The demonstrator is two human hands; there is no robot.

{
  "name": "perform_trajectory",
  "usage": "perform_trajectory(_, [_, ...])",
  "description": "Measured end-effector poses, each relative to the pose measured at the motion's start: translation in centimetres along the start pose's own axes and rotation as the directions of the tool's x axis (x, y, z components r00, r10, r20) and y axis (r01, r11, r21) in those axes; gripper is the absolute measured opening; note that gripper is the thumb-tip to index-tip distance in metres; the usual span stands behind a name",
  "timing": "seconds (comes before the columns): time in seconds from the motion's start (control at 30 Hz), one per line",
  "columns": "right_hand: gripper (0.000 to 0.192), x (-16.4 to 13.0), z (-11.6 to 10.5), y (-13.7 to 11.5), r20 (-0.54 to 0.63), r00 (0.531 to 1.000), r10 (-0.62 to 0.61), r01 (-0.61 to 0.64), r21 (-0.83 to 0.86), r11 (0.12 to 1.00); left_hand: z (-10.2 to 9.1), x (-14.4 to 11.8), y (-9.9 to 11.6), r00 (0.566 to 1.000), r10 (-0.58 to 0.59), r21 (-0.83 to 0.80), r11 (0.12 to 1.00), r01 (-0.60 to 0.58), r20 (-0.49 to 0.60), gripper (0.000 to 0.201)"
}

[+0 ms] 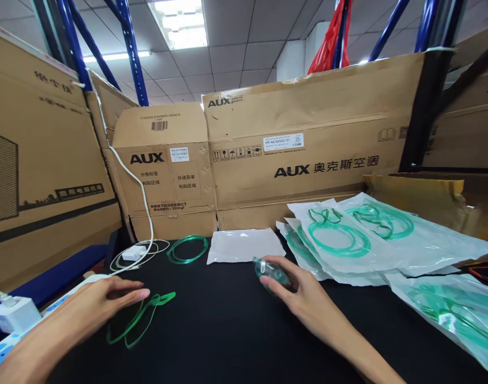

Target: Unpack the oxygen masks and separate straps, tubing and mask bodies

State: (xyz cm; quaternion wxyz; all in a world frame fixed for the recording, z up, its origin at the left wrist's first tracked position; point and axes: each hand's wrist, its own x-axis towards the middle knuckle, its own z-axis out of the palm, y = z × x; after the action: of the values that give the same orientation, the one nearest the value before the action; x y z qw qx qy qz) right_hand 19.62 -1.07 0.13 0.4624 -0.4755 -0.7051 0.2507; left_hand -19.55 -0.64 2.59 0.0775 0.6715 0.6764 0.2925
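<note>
My left hand (118,298) reaches over the left part of the black table, its fingers stretched out and slightly apart. Right beside its thumb lies a green elastic strap (137,320) in loose loops; whether the thumb touches it is unclear. My right hand (292,280) grips a small, clear green plastic mask (273,272) between thumb and fingers, above the middle of the table. Part of the mask is hidden by the fingers. Behind the hands are a coil of green tubing (188,249) and a flat white pouch (246,245).
Clear-and-white pouches with green tubing (340,240) are piled at the right, with another pouch (447,309) nearer. A white cable (143,192) with a plug runs down at the left beside a power strip (12,346). Cardboard boxes (316,133) wall the back.
</note>
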Motion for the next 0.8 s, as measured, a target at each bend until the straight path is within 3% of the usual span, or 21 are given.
perform_trajectory(0.1, [0.029,-0.3,0.3,0.3,0.125,0.992,-0.035,0.044,-0.075,0.996,0.8,0.7,0.6,0.997,-0.032,0.114,0.993,0.023,0.077,0.056])
perform_trajectory(0.17, [0.030,-0.4,0.4,0.4,0.173,0.984,-0.038,0.057,-0.106,0.993,1.6,1.2,1.5,0.990,0.028,0.127,0.991,-0.046,0.142,0.063])
perform_trajectory(0.27, [0.030,-0.6,0.5,0.6,0.219,0.975,-0.033,0.063,-0.129,0.990,3.0,1.9,2.6,0.957,0.141,0.087,0.982,-0.168,0.253,0.055])
perform_trajectory(0.4, [0.030,-0.6,0.5,0.8,0.239,0.970,-0.056,0.087,-0.122,0.989,4.1,2.3,2.5,0.932,0.092,0.076,0.989,-0.126,0.352,0.041])
perform_trajectory(0.53, [0.034,-0.4,0.6,1.3,0.254,0.963,-0.084,0.112,-0.096,0.989,3.7,2.5,0.0,0.935,-0.013,0.097,0.995,-0.023,0.355,0.031])
perform_trajectory(0.63, [0.041,-0.3,0.8,1.5,0.272,0.960,-0.067,0.097,-0.097,0.991,3.1,2.8,-1.0,0.941,-0.019,0.111,0.994,-0.019,0.338,0.034])
perform_trajectory(0.7, [0.043,-0.4,0.8,1.3,0.273,0.961,-0.051,0.084,-0.110,0.990,3.0,2.6,0.2,0.968,0.042,0.110,0.991,-0.071,0.246,0.039])
perform_trajectory(0.77, [0.039,-0.5,0.8,0.8,0.243,0.967,-0.079,0.107,-0.103,0.989,3.3,2.0,3.2,0.976,0.150,0.080,0.983,-0.164,0.155,0.042])
perform_trajectory(0.8, [0.036,-0.5,0.8,0.5,0.213,0.971,-0.107,0.129,-0.094,0.987,3.6,1.5,5.1,0.964,0.208,0.039,0.975,-0.217,0.166,0.042])
